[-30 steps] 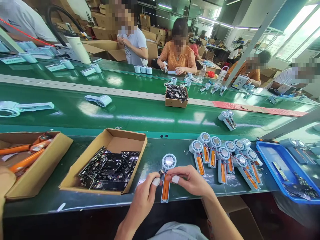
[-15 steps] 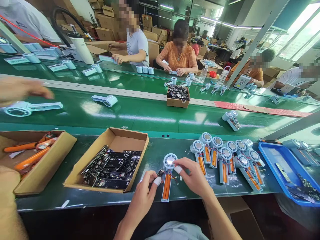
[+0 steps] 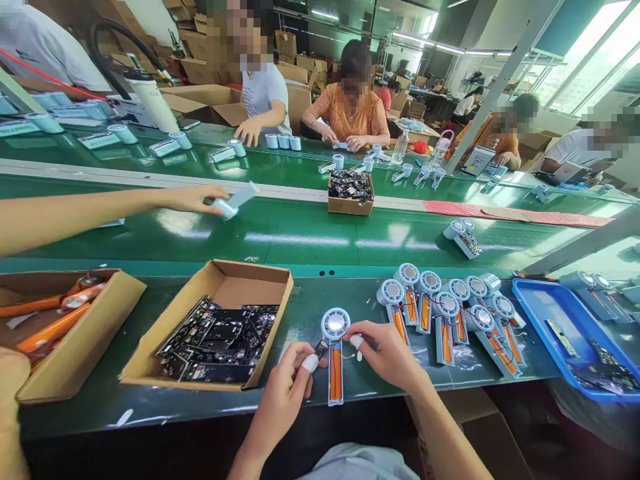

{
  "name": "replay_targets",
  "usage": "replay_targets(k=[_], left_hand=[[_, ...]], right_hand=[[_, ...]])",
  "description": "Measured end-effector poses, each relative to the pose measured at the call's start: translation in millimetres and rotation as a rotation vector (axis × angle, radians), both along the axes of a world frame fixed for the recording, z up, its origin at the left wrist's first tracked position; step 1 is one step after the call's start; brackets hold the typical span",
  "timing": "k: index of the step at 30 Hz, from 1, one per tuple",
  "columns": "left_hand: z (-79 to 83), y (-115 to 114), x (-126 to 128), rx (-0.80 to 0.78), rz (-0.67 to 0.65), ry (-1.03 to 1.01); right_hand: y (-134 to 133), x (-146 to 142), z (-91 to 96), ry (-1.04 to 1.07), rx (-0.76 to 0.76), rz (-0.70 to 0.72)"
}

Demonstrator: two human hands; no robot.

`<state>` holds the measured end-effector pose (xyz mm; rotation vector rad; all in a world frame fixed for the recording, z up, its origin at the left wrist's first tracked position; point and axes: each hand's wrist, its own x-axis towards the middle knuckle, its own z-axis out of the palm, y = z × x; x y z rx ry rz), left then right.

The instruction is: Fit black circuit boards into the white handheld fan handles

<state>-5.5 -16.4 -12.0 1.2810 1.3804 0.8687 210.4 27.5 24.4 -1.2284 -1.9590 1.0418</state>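
In front of me on the bench lies a light-blue handheld fan casing [image 3: 336, 325], its round head away from me. Orange battery cells [image 3: 335, 377] fill its open handle. My left hand [image 3: 293, 377] pinches a small black circuit board [image 3: 321, 347] just left of the neck. Close to the right side of the head, my right hand [image 3: 383, 350] is closed, its thumb and forefinger pinching what looks like a thin wire from the fan; the fingers partly hide it. Both thumbs wear white covers. Several similar fan casings [image 3: 447, 305] are grouped to the right.
A cardboard box of black circuit boards [image 3: 220, 333] stands left, beside another box holding orange batteries [image 3: 60, 330]. At right is a blue tray [image 3: 545, 313]. Beyond runs a green conveyor [image 3: 295, 247]. A co-worker's hand [image 3: 193, 198] reaches over it from the left, holding a fan part [image 3: 237, 200].
My right hand has shifted slightly away from the fan head, while my left keeps the board near the neck. The co-worker's arm has extended rightward over the conveyor and lifted a fan part.
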Motion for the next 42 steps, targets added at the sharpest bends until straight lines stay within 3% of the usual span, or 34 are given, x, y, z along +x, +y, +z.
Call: replay_targets(k=[3,5,7,11,14,20,25,30,34,39,42], left_hand=[[-4.3,-1.6,0.7,-0.031,-0.006,-0.058],[-7.6,-2.4,1.7,-0.048,-0.002,-0.102],[-9.7,-2.7,2.4,-0.069,0.003,-0.149],[-8.2,-1.4,2.2,-0.109,0.004,-0.200],[-3.9,0.4,2.1,-0.128,-0.018,-0.207],[1.5,-0.6,5.1,-0.058,-0.003,-0.103],[6.7,-4.4,6.6,-0.018,0.021,-0.008],[10.6,-3.0,6.7,-0.031,-0.030,0.029],[10.7,-0.3,7.7,-0.045,-0.039,0.019],[8.7,0.4,10.1,-0.086,-0.001,-0.016],[6.4,-0.6,11.2,-0.085,0.024,-0.044]], right_hand=[[2.0,-5.4,1.9,-0.246,0.275,0.027],[0.2,-14.1,-0.8,-0.268,0.352,0.028],[-2.7,-25.3,-5.2,-0.155,0.319,0.013],[-6.5,-43.9,-11.8,0.198,0.070,-0.097],[-6.7,-47.0,-11.3,0.240,-0.018,-0.163],[-11.5,-39.0,-14.6,0.157,0.147,-0.025],[-18.0,-37.3,-22.5,-0.071,0.363,-0.011],[-21.3,-37.2,-16.8,-0.221,0.471,0.029],[-24.3,-36.0,-17.7,-0.208,0.448,0.053],[-25.3,-35.4,-25.9,0.006,0.280,0.011],[-23.2,-36.7,-28.8,-0.008,0.302,-0.013]])
